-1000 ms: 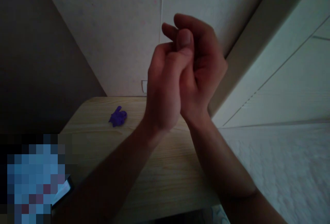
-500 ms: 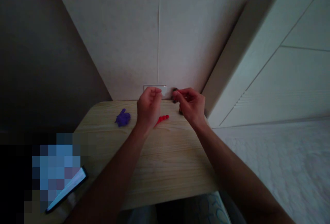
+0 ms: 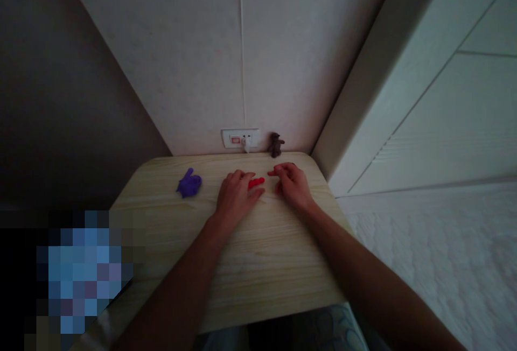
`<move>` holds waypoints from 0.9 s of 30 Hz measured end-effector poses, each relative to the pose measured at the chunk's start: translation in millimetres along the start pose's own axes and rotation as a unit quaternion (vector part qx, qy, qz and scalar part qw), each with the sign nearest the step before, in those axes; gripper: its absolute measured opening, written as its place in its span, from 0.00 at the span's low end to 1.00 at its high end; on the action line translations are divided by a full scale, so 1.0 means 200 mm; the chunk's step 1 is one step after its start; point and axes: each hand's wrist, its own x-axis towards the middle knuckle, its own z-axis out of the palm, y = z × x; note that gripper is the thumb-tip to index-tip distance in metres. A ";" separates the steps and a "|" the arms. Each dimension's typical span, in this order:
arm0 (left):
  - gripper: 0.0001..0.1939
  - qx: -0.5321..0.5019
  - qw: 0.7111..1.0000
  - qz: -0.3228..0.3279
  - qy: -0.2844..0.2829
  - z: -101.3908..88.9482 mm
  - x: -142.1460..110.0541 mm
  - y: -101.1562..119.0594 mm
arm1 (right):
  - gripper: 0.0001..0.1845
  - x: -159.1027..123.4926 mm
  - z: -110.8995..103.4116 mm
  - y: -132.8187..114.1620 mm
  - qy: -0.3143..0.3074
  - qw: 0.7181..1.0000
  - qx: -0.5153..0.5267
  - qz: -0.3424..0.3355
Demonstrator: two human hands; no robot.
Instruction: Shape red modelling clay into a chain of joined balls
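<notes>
A small red clay-like piece [image 3: 256,182] lies on the light wooden table [image 3: 258,265] between my hands. My left hand [image 3: 236,196] rests flat on the table, fingers stretched out, fingertips touching the red piece's left end. My right hand [image 3: 292,184] is curled, and its fingertips pinch the red piece's right end [image 3: 271,172]. A small dark brown figure [image 3: 276,144] stands free at the table's back edge against the wall, just beyond my right hand.
A purple lump [image 3: 188,184] lies on the table left of my left hand. A wall socket [image 3: 240,138] with a plug sits behind the table. A white cabinet [image 3: 436,98] stands on the right and a white quilted surface [image 3: 436,254] lies below it.
Both hands have dropped from mid-air to the tabletop. My right hand has let go of the dark brown figure, which now stands by the wall, and moved to the red piece.
</notes>
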 end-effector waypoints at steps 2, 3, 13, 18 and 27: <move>0.19 0.003 1.000 0.008 -0.014 0.01 0.01 0.00 | 0.22 -0.01 -0.01 0.01 -0.011 1.000 -0.018 0.001; 0.17 0.003 1.000 0.010 -0.017 0.01 0.01 0.00 | 0.22 -0.02 -0.01 0.01 -0.013 0.999 -0.029 -0.001; 0.08 -0.082 0.996 -0.013 0.028 0.00 0.01 0.04 | 0.17 -0.01 -0.03 0.03 -0.011 0.999 -0.032 -0.021; 0.13 -0.105 0.994 -0.009 0.023 -0.01 0.00 0.06 | 0.17 -0.04 -0.01 0.00 -0.029 1.000 -0.001 -0.013; 0.17 -0.082 0.997 -0.002 0.012 -0.01 -0.01 0.03 | 0.20 -0.05 0.01 -0.03 -0.052 0.997 0.051 0.001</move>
